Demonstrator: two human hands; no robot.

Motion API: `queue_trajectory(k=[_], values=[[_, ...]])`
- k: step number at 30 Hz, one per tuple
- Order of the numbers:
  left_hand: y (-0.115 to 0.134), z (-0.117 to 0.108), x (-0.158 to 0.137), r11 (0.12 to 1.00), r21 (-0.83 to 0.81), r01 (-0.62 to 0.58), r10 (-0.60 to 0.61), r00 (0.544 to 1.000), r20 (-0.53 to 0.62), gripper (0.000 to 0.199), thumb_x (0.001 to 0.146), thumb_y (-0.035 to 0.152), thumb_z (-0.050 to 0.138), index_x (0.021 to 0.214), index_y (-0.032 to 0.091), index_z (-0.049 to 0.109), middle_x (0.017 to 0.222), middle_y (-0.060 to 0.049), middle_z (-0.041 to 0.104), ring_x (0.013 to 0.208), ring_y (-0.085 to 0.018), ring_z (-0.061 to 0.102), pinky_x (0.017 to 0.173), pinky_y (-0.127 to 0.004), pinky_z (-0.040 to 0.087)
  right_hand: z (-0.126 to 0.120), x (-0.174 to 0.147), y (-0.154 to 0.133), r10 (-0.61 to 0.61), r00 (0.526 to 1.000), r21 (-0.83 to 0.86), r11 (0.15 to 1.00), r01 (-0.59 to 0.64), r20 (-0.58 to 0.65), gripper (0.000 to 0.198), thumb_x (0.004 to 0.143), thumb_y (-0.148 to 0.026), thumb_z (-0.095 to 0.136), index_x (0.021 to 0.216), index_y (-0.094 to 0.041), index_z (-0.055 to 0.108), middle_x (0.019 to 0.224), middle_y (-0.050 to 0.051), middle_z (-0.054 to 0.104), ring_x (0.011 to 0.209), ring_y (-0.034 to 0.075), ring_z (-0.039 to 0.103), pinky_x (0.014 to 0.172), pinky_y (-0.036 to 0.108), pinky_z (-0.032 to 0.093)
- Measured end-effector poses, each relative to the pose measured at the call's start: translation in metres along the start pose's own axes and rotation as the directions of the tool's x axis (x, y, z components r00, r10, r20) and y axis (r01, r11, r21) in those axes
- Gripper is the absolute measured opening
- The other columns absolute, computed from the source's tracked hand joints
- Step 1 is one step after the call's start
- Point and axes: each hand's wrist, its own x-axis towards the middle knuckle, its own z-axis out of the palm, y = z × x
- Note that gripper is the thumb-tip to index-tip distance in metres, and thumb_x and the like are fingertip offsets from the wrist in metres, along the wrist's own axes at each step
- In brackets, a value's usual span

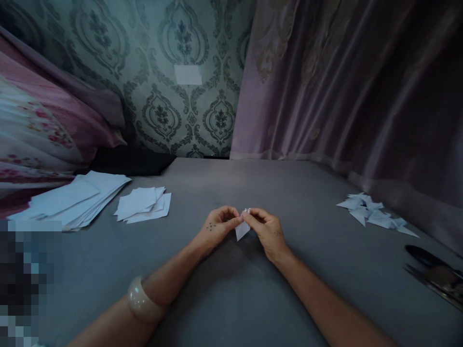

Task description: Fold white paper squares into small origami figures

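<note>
Between my two hands is a small folded piece of white paper (242, 232), its pointed end hanging down toward me. My left hand (219, 227) pinches its upper left side with thumb and forefinger. From the other side, the thumb and fingers of my right hand (266, 230) close on its top, and the fingertips of both hands nearly meet there. Fingers cover most of the upper folds. Both hands are just above the grey tabletop (224, 299). A pale bangle (141, 301) circles my left forearm.
At the left lie a stack of large white sheets (83, 197) and a smaller pile of paper squares (142, 205). Several folded white paper pieces (372, 212) sit at the right, with dark-handled scissors (434, 270) nearer me. Curtains (289, 111) hang along the right edge.
</note>
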Motion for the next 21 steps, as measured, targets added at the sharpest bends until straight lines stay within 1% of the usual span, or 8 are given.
queue_trajectory(k=[3,5,8,10,12,15,19,21], values=[[-0.0023,0.0013,-0.0001,0.997,-0.08,0.012,-0.013,1.0,-0.014,0.032,0.063,0.034,0.078,0.082,0.015,0.06,0.073,0.0,0.061,0.069,-0.011,0.056,0.069,-0.024,0.041,0.0004,0.0011,0.0014,-0.002,1.0,0.023,1.0,0.003,-0.028,0.019,0.065,-0.037,0.073,0.072,-0.019,0.07,0.069,0.0,0.064,0.063,0.013,0.055,0.064,0.027,0.042],[-0.0023,0.002,-0.0009,0.993,-0.099,0.066,-0.065,0.998,0.01,0.035,0.061,0.033,0.079,0.085,0.015,0.062,0.075,-0.001,0.064,0.068,-0.012,0.057,0.067,-0.024,0.04,0.0004,0.0027,0.0033,0.018,0.999,0.088,0.996,-0.013,-0.047,0.02,0.064,-0.037,0.074,0.074,-0.02,0.07,0.071,0.0,0.065,0.064,0.013,0.055,0.063,0.027,0.042],[0.0002,0.002,-0.0028,0.987,-0.057,0.15,-0.148,0.988,0.044,0.029,0.063,0.035,0.078,0.075,0.013,0.064,0.072,-0.002,0.064,0.063,-0.011,0.055,0.061,-0.023,0.037,-0.0003,0.0055,0.0061,0.063,0.995,0.169,0.984,-0.05,-0.074,0.023,0.062,-0.038,0.075,0.075,-0.02,0.069,0.071,0.0,0.064,0.062,0.012,0.053,0.06,0.026,0.041],[0.002,0.0012,-0.0033,0.987,-0.046,0.154,-0.153,0.988,0.017,0.026,0.064,0.035,0.077,0.071,0.012,0.065,0.067,-0.001,0.063,0.059,-0.01,0.052,0.058,-0.022,0.035,-0.0013,0.0069,0.0072,0.082,0.994,0.193,0.979,-0.065,-0.079,0.024,0.062,-0.038,0.076,0.075,-0.019,0.069,0.069,-0.001,0.062,0.059,0.011,0.051,0.057,0.025,0.039],[0.003,0.0001,-0.0029,0.99,-0.035,0.136,-0.137,0.99,-0.026,0.025,0.064,0.033,0.077,0.07,0.012,0.065,0.064,0.0,0.061,0.057,-0.008,0.05,0.057,-0.022,0.034,-0.0026,0.0075,0.0073,0.09,0.995,0.198,0.977,-0.078,-0.051,0.026,0.061,-0.038,0.077,0.078,-0.02,0.069,0.071,-0.001,0.062,0.06,0.01,0.05,0.057,0.024,0.038],[0.0025,-0.0016,-0.002,0.991,-0.003,0.133,-0.133,0.989,-0.064,0.024,0.064,0.032,0.077,0.069,0.011,0.066,0.063,0.0,0.06,0.057,-0.008,0.049,0.059,-0.022,0.034,-0.005,0.0069,0.0055,0.106,0.994,0.155,0.982,-0.11,0.038,0.028,0.063,-0.039,0.075,0.081,-0.019,0.069,0.072,0.0,0.062,0.062,0.011,0.051,0.057,0.024,0.038],[-0.0006,-0.0032,-0.0018,0.987,-0.033,0.157,-0.158,0.987,-0.039,0.027,0.065,0.037,0.076,0.072,0.013,0.066,0.067,-0.001,0.063,0.058,-0.01,0.052,0.058,-0.022,0.036,-0.008,0.0062,0.0031,0.109,0.982,0.025,0.993,-0.114,0.154,0.026,0.068,-0.041,0.071,0.067,-0.016,0.067,0.06,-0.002,0.057,0.056,0.009,0.047,0.056,0.023,0.036],[-0.0026,-0.004,-0.0013,0.981,-0.054,0.187,-0.188,0.982,-0.017,0.029,0.065,0.039,0.075,0.073,0.013,0.065,0.067,-0.002,0.064,0.057,-0.01,0.053,0.055,-0.022,0.036,-0.0095,0.0077,0.0048,0.118,0.976,-0.042,0.993,-0.112,0.184,0.026,0.07,-0.042,0.068,0.072,-0.016,0.068,0.06,-0.002,0.057,0.055,0.009,0.047,0.054,0.023,0.036]])
